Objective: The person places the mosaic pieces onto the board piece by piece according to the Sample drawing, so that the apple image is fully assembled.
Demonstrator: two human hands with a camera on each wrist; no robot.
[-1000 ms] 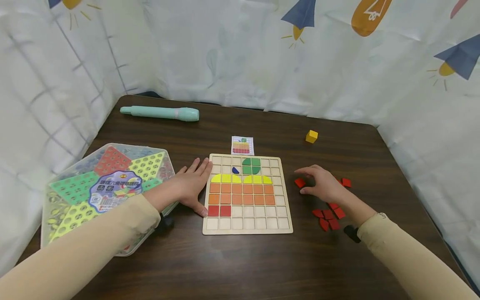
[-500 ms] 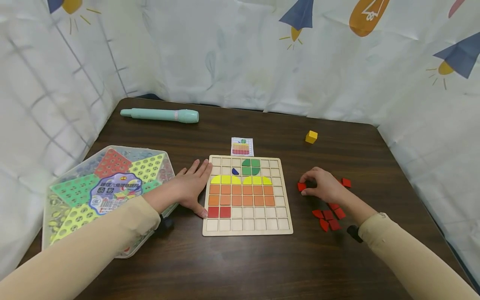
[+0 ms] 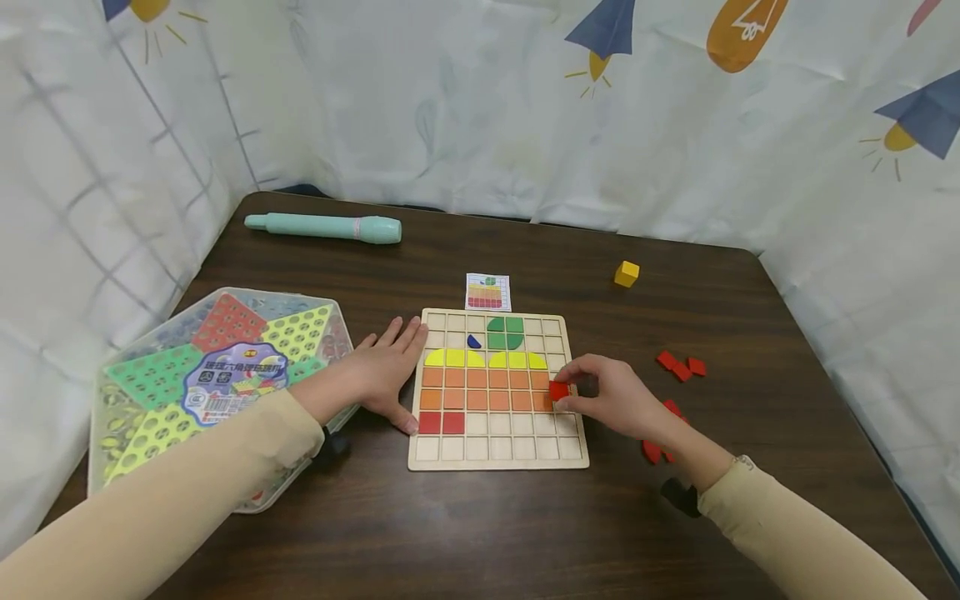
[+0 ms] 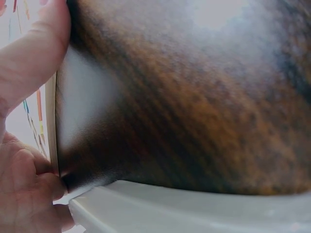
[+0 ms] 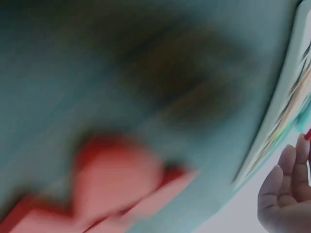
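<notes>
- Clearly, in the head view, the right hand (image 3: 609, 393) pinches a red tile (image 3: 558, 391) at its fingertips, likely leaving the far side free; the board (image 3: 498, 450) lies under and left of that grip, loose tiles (image 3: 681, 372) to its right.
- Meanwhile the left hand (image 3: 388, 369), fingers straight and spread, holds nothing and rests at the board's edge, presumably steadying it.
- Left wrist view: thumb beside that edge, box (image 4: 184, 208) near.
- Right wrist view: red sliver at the fingertips.

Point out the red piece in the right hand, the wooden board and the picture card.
Red piece (image 3: 558, 391): head view, middle of its visible surface.
Wooden board (image 3: 500, 448): head view, bare bottom-row square.
Picture card (image 3: 488, 292): head view, middle of its print.
</notes>
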